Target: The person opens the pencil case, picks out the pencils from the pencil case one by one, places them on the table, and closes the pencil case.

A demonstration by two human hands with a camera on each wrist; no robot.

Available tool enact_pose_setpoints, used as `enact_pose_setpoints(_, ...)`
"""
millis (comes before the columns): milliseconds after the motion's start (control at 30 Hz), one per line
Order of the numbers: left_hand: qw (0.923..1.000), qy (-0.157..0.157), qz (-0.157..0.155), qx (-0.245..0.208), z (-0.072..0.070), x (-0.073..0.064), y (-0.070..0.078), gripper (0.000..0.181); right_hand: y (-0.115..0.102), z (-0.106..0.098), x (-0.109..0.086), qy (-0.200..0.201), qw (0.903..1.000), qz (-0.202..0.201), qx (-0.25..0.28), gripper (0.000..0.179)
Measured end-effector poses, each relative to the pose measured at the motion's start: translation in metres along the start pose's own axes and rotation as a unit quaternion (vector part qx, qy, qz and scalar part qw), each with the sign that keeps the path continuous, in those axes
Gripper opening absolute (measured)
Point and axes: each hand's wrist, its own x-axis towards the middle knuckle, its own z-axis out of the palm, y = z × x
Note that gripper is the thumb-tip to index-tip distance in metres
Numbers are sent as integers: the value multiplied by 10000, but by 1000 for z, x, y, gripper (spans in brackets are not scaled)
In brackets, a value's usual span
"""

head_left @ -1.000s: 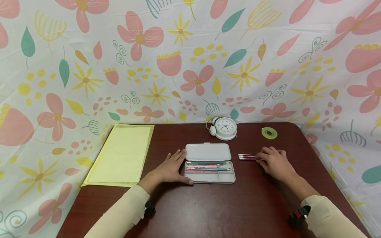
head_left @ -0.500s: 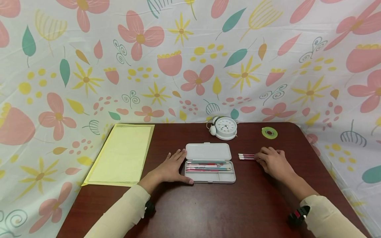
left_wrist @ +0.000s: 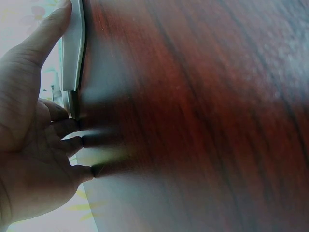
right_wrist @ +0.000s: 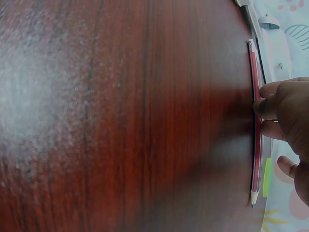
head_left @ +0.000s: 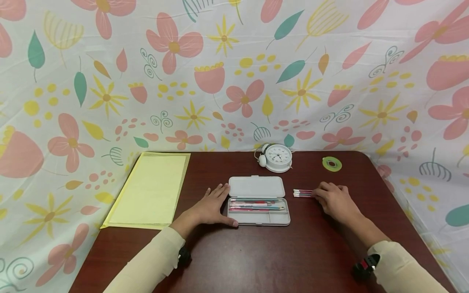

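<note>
A white pencil case [head_left: 253, 217] lies open on the table, its lid folded back and several pencils [head_left: 256, 205] in its upper compartment. My left hand [head_left: 209, 207] rests spread at the case's left side, thumb at the front corner and fingertips near the hinge; the left wrist view shows the thumb against the case wall [left_wrist: 73, 53]. To the right of the case, my right hand [head_left: 336, 200] pinches a small row of pencils [head_left: 301, 193] with white ends pointing left. In the right wrist view, fingertips sit midway along a red pencil [right_wrist: 255, 145] lying close over the table, sharpened tip exposed.
A white alarm clock [head_left: 277, 158] stands behind the case. A green tape roll [head_left: 326, 163] lies at the back right. Yellow-edged sheets [head_left: 150, 191] lie at the left. A floral cloth [head_left: 234, 81] hangs along the table's back edge.
My right hand has slid slightly left along the pencils, so a shorter length shows at their left ends. The left hand and the case stay in place.
</note>
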Motion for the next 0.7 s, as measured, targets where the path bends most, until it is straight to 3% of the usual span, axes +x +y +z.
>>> enact_pose_setpoints(467, 10000, -1, -9, 19, 0, 0, 0, 138, -2, 2, -2, 79, 10000, -1, -15, 21)
enact_pose_setpoints(700, 10000, 27, 1, 47, 1, 1, 0, 138, -17, 0, 7, -3, 9999, 104, 69, 19)
